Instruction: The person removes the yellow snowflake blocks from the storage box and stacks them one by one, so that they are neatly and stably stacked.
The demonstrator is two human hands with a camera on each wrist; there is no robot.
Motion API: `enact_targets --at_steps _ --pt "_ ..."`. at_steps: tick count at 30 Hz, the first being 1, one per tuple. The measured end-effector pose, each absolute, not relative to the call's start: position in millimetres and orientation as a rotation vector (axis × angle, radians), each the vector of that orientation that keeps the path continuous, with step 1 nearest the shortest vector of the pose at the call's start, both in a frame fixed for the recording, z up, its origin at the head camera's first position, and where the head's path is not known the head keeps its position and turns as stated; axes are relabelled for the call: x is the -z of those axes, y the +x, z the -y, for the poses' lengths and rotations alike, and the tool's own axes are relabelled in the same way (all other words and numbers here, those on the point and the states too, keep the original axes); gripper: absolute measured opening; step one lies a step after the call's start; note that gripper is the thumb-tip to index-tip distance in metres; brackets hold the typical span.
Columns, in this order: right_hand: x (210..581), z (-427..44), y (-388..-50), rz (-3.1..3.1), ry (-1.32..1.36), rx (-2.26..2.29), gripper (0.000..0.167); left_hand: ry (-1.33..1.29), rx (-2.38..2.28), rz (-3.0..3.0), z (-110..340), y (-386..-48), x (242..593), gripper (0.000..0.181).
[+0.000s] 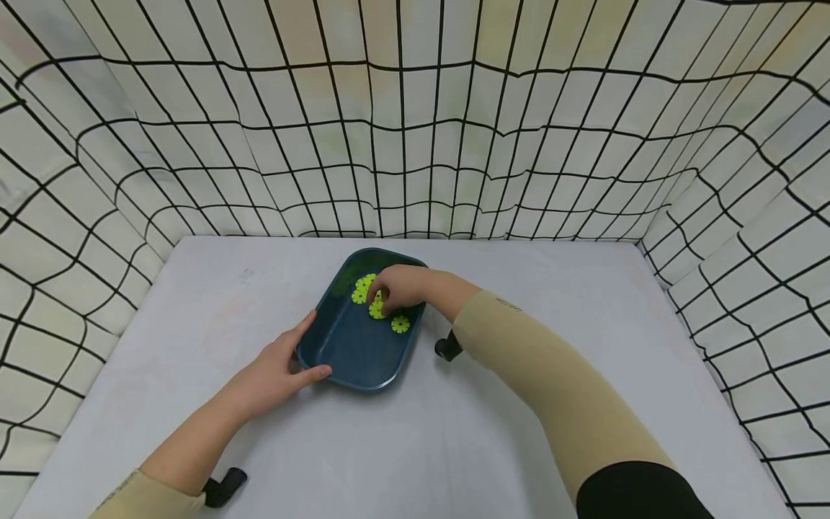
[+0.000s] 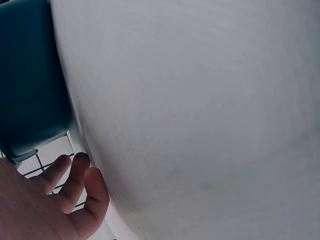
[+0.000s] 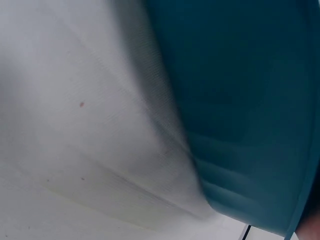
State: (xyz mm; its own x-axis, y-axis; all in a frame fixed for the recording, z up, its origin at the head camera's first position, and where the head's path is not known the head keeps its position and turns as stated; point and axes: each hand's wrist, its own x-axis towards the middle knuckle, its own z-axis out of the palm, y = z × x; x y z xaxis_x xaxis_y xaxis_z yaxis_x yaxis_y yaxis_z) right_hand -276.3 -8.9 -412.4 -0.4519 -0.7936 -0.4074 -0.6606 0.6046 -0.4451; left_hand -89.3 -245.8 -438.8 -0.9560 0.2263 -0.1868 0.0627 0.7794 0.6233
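Note:
A dark teal plastic tray [image 1: 353,357] lies at an angle on the white table. Inside it are several yellow-green notched plastic discs [image 1: 400,324], most of them grouped toward the far half. My left hand [image 1: 275,371] holds the tray's near left corner, thumb over the rim and index finger along the left side; its other fingers curl outside the wall in the left wrist view. Reaching in over the right rim, my right hand [image 1: 405,286] pinches at one disc [image 1: 377,311] with curled fingers. Its fingertips partly cover the discs, and the right wrist view shows mainly the tray's outer wall [image 3: 240,100].
The white table [image 1: 214,310] extends around the tray. Black grid netting [image 1: 402,144] over pale walls encloses its back and sides. Black wrist-worn devices [image 1: 225,488] sit under both forearms, the right one close to the tray's right side.

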Motion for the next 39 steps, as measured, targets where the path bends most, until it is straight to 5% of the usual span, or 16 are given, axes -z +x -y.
enact_targets --at_steps 22,39 --pt "381 -27 -284 -2.183 -1.049 0.754 0.04 0.232 -0.916 -2.743 251 -90 439 0.103" --pt "377 -124 -276 -2.246 -0.808 0.891 0.037 0.227 -0.941 -2.688 246 -92 437 0.107"
